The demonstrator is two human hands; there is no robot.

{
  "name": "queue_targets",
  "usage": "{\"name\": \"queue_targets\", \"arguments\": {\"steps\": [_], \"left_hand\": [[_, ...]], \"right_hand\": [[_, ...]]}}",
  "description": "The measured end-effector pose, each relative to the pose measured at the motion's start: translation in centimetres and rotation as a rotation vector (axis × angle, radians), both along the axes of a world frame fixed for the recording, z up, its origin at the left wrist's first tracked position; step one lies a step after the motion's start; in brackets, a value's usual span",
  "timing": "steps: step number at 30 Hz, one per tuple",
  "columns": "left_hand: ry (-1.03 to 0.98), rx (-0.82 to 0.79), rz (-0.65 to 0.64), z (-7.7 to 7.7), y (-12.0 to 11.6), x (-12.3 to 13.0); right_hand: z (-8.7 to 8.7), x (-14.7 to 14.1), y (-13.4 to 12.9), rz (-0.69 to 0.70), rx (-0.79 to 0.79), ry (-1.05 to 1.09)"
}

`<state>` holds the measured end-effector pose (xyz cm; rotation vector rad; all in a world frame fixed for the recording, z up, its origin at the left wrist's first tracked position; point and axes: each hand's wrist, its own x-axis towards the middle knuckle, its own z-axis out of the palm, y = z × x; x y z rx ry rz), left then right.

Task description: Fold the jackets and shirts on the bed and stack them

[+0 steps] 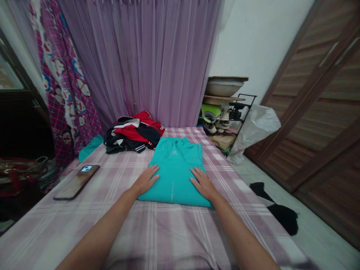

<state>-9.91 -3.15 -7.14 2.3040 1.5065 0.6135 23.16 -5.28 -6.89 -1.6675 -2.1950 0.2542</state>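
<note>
A turquoise shirt (177, 168), folded into a neat rectangle with its collar at the far end, lies on the checked bedsheet (118, 221). My left hand (146, 180) rests flat on the shirt's left edge, fingers stretched out. On the opposite edge, my right hand (204, 183) also lies flat with its fingers apart. Neither hand grips the cloth. Small pale print shows on the shirt's chest and near its front fold.
Behind the shirt sits a crumpled pile of red, black and white clothing (135, 132). A phone (77, 182) lies at the left. A shoe rack (222, 120) stands beyond the bed's right side, and a black cloth (277, 210) is on the floor.
</note>
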Motion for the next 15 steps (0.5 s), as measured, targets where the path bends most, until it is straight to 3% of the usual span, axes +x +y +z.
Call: {"name": "queue_targets", "arguments": {"steps": [8,12,15], "left_hand": [[-0.183,0.019,0.262,0.5,-1.9,-2.6],[-0.177,-0.092,0.33,2.4,-0.3,-2.0],[-0.055,-0.168,0.362,4.3,1.9,-1.0]], "right_hand": [[-1.3,1.9,0.2,-0.25,0.181,0.149],[0.3,3.0,2.6,-0.137,0.205,0.13],[2.1,3.2,4.7,-0.049,0.104,0.065]]}}
